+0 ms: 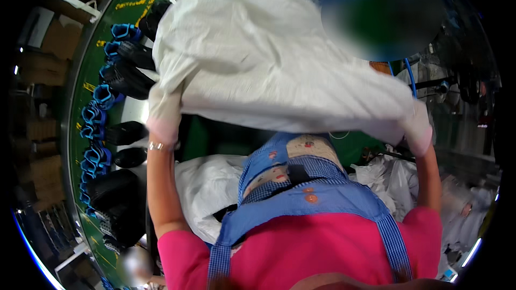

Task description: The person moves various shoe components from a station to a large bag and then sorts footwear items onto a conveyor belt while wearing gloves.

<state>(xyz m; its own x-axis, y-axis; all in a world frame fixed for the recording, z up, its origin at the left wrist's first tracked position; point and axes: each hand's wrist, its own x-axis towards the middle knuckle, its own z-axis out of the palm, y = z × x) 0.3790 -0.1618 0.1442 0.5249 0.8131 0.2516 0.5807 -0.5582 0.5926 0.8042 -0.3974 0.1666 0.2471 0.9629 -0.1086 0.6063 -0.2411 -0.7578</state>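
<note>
A large white sack is stretched out in the air in front of me, its near edge running between my two hands. The white-gloved left hand grips the sack's near left corner, and the material bunches up there. At the near right corner my right hand, also in a white glove, has hold of it; motion blurs this side. The sack hides most of what lies behind it, and I cannot tell whether anything is inside. Below it, a second white sack lies beside my blue checked apron.
Black shoes and blue shoe-shaped pieces line the left side, by a green floor with yellow markings. Crumpled white bags lie at the right. A blue hose hangs behind the right hand.
</note>
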